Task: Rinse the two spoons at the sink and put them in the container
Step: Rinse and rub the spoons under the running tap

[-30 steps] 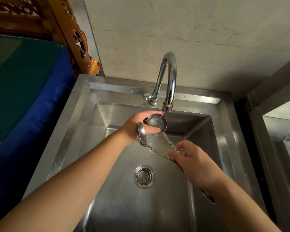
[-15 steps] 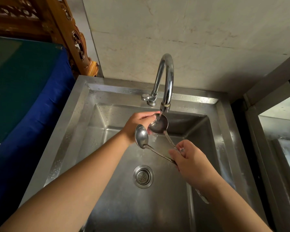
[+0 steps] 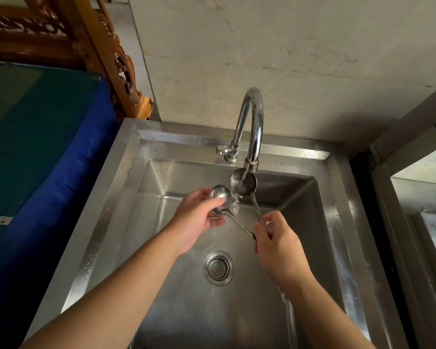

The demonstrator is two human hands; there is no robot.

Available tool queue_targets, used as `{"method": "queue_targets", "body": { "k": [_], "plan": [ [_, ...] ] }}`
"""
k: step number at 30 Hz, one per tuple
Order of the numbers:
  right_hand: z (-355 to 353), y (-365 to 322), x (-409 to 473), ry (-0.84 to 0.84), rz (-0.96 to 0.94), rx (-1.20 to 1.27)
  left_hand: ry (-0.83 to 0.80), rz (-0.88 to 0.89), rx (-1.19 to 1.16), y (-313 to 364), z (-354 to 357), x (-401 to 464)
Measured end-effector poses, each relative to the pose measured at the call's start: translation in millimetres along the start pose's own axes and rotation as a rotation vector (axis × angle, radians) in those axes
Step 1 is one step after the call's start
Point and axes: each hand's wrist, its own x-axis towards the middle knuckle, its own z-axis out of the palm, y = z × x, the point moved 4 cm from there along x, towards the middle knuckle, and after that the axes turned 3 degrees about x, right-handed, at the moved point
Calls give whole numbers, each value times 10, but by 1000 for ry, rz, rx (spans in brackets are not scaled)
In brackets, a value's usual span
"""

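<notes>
Nearest, drain [image 3: 219, 268] in floor of steel sink [image 3: 106, 222]; above it R hand [image 3: 278, 248] w/ fingers clamped on handles of both spoons, handles crossing at the grip; L hand [image 3: 199, 222] opposite, thumb pressed on bowl of left spoon [image 3: 220, 199], fingers curled beneath; further back, right spoon [image 3: 243, 182] w/ bowl directly under spout of tap [image 3: 252, 127], water running over it; behind, pale wall [image 3: 287, 59]; container not seen.

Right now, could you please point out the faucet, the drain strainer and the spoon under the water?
faucet [image 3: 252, 122]: head view, on the curved chrome neck.
drain strainer [image 3: 218, 268]: head view, on its perforated centre.
spoon under the water [image 3: 247, 183]: head view, on its bowl.
</notes>
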Motion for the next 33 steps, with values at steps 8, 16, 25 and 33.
{"method": "queue_targets", "body": {
  "k": [8, 16, 25, 33],
  "plan": [
    [178, 0, -123, 1, -24, -7, 103, -46, -319, -157, 4, 85],
    [215, -1, -131, 20, -131, -171, 85, -173, -742, -204, 283, 153],
    [206, 155, -21, 6, -181, -93, -12, -84, -611, -5, 355, 168],
    [228, 295, 124, -97, -15, 436, -47, -118, -563, -7, 418, 293]
  ]
}}
